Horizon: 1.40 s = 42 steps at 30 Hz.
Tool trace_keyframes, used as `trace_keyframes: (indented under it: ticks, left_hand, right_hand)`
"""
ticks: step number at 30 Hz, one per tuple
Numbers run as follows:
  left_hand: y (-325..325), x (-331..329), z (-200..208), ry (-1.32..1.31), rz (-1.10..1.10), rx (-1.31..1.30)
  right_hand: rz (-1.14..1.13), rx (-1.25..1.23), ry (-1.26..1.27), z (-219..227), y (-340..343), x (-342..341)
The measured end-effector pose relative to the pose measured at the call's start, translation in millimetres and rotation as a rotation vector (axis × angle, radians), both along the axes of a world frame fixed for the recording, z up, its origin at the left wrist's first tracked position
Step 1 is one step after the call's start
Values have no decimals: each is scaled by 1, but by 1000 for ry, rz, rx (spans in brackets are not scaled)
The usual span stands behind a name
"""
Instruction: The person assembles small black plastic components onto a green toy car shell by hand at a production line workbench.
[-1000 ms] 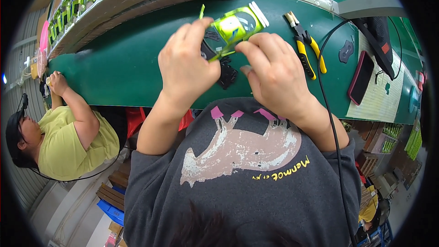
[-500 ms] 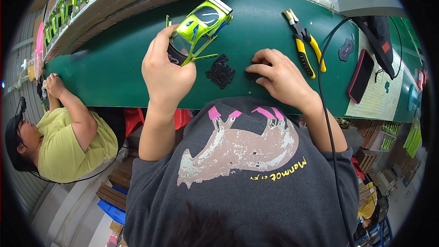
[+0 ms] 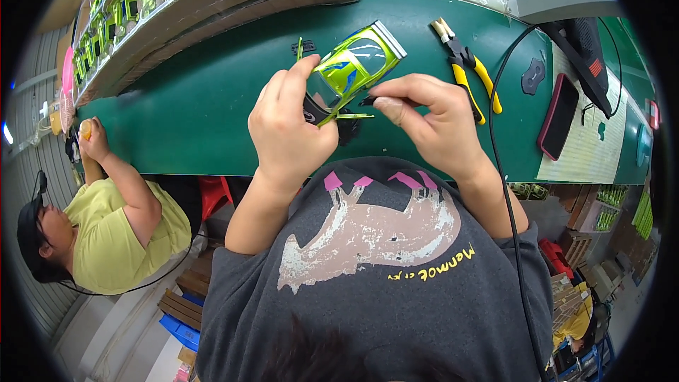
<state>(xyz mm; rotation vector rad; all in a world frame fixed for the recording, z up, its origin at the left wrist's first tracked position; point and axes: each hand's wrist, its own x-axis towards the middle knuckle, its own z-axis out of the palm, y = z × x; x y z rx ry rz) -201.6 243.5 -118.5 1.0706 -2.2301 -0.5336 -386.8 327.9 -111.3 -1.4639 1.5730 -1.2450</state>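
My left hand is closed round the rear end of a lime-green toy car body. The shell has clear windows, blue markings and doors swung out on both sides; it is tilted above the green table. Pinched between thumb and fingers of my right hand is a small black part, close beside the car's near side. More small black parts lie on the table below the car, partly hidden by it and my left hand. Another little black piece rests behind the car.
Pliers with yellow-black handles lie right of my hands. Farther right are a flat dark piece, a phone and a black cable. A cardboard box of green car bodies stands far left; a co-worker sits at left.
Both hands have come closer together. The car moved right and slightly nearer, now over the black parts. My right hand lifted a small black part off the table toward the car.
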Motion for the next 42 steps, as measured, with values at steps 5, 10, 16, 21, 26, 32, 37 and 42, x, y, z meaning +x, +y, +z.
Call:
trace_keyframes:
  ticks: [5,10,16,21,26,32,37,42]
  left_hand:
    - [4,-8,5,-65,-17,-115]
    - [5,-11,3,-71,-25,-153]
    - [10,-18,3,-163,-9,-210]
    - [13,-17,3,-130,-24,-123]
    - [14,-16,5,-117,-41,-70]
    - [14,-17,5,-123,-67,-19]
    - [14,-17,5,-107,-64,-27]
    - [16,-18,5,-144,-60,-56]
  right_hand:
    - [21,164,-160,3,4,6]
    - [38,393,-423,8,0,-2]
    - [-22,277,-74,9,2,3]
    - [106,312,-238,8,3,-4]
    - [171,272,-370,-1,5,-11]
    - [159,390,-545,-4,9,-11]
    - [118,405,-614,-3,10,-10]
    - [5,459,-685,-4,12,0]
